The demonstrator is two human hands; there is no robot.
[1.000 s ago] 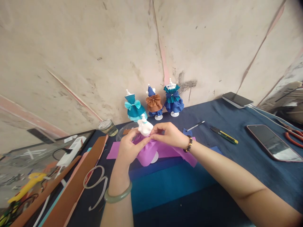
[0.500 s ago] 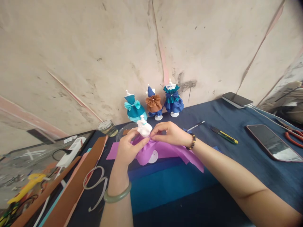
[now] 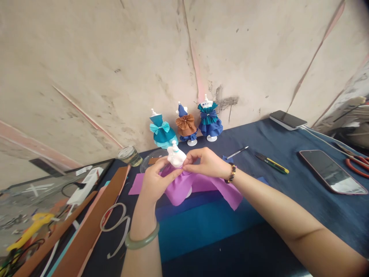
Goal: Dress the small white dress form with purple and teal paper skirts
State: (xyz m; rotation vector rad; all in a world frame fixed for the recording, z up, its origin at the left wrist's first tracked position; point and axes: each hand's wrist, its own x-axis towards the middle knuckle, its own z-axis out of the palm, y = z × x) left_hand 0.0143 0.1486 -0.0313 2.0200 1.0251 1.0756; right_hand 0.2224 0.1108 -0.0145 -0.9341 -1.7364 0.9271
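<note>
A small white mannequin bust stands on a round white base at the middle of the table, with purple fabric gathered round its waist. My left hand is closed on the fabric at the bust's left side. My right hand pinches the fabric against the bust from the right, fingers together. A loose end of the purple fabric trails to the right under my right wrist. Blue and teal felt sheets lie beneath.
Three dressed mini mannequins stand by the wall. A glass jar and clear dish sit left of the bust. Brown strips and white scissors lie left; pen, snips, two phones and red pliers right.
The loose purple fabric has been drawn in and regathered round the bust. Both hands stay at the waist with small finger shifts; the view has tilted slightly.
</note>
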